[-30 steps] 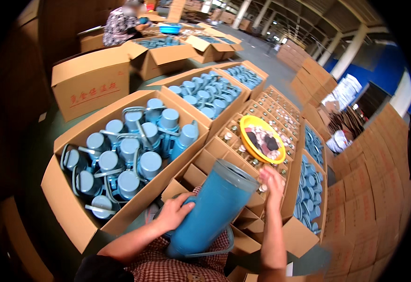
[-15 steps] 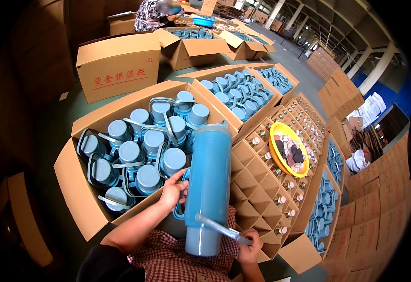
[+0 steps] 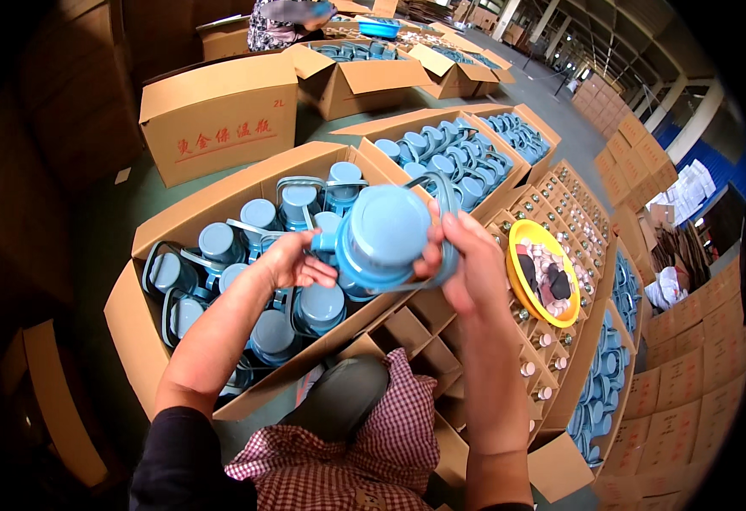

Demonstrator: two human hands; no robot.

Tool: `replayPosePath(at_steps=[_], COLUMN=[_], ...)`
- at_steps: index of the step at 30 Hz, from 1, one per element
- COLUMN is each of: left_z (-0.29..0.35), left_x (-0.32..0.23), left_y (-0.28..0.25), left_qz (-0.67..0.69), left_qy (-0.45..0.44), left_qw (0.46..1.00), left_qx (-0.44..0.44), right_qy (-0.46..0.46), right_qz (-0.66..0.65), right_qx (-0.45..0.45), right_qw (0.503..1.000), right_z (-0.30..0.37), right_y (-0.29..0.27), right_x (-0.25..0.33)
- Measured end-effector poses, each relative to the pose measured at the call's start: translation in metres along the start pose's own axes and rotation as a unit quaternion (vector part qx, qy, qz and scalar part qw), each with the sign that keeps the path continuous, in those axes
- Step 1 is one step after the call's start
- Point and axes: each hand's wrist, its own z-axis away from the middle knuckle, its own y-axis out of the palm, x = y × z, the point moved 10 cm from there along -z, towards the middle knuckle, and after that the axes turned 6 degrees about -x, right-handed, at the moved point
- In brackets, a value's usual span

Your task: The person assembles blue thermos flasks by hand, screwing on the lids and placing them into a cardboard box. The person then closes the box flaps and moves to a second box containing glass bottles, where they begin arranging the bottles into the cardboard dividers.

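Observation:
A blue thermos flask [image 3: 383, 228] is held up over the right side of an open carton [image 3: 130, 328], its round cap facing me. My left hand [image 3: 288, 262] is closed on the flask's side handle, with some fingers stretched beneath it. Around the carry handle at the flask's right side, the fingers of my right hand [image 3: 468, 260] are closed. Several like blue flasks [image 3: 219, 242] stand upright in the carton below, with their carry handles at various angles. The flask's lower body is hidden behind its cap.
To the right lies a divided carton [image 3: 407, 330] with bottle necks in many cells. A yellow basin [image 3: 518, 289] of small pale caps and dark pieces rests on it. More cartons hold blue parts [image 3: 599, 383]. Behind, a closed-sided carton [image 3: 219, 128] stands near another person [image 3: 275, 24].
The flask has risen and tipped from upright, so its cap now faces me. My right hand has moved up with the carry handle; my left has risen with the side handle.

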Motion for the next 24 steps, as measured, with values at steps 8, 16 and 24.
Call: replayPosePath(at_steps=[8,16,24], left_z=[-0.025,0.000,-0.080], left_x=[-0.041,-0.073,-0.001], left_y=[-0.024,-0.015,0.004], left_qz=[-0.084,-0.343,-0.570], left_qy=[0.133,0.179,0.082], left_qw=[0.972,0.897,0.810], left_qx=[-0.176,-0.213,-0.111], right_qy=[0.014,0.025,0.149], right_qz=[-0.055,-0.259,0.092], right_qx=[-0.051,-0.077,-0.090], right_qw=[0.997,0.962,0.980], right_z=[-0.074,-0.097,-0.096], right_y=[-0.025,-0.046,-0.100], right_x=[-0.048,-0.079,-0.225])
